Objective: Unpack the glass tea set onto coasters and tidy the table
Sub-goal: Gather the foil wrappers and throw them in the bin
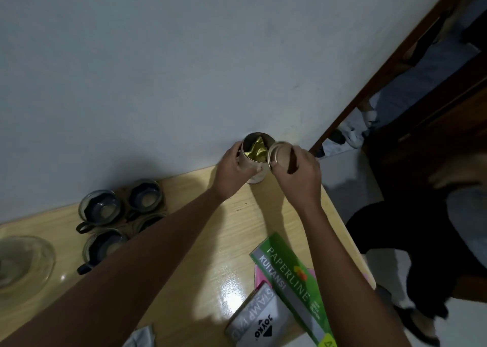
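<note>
Head view: open tin (pixel 252 162) holds gold foil (pixel 255 149).

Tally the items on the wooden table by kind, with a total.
Glass cups with dark handles: 4
Clear glass bowl: 1
Round metal tin, open: 1
Round metal lid, in right hand: 1
Green Paperline receipt book: 1
Grey Joyko stamp pad box: 1
Total: 9
</note>
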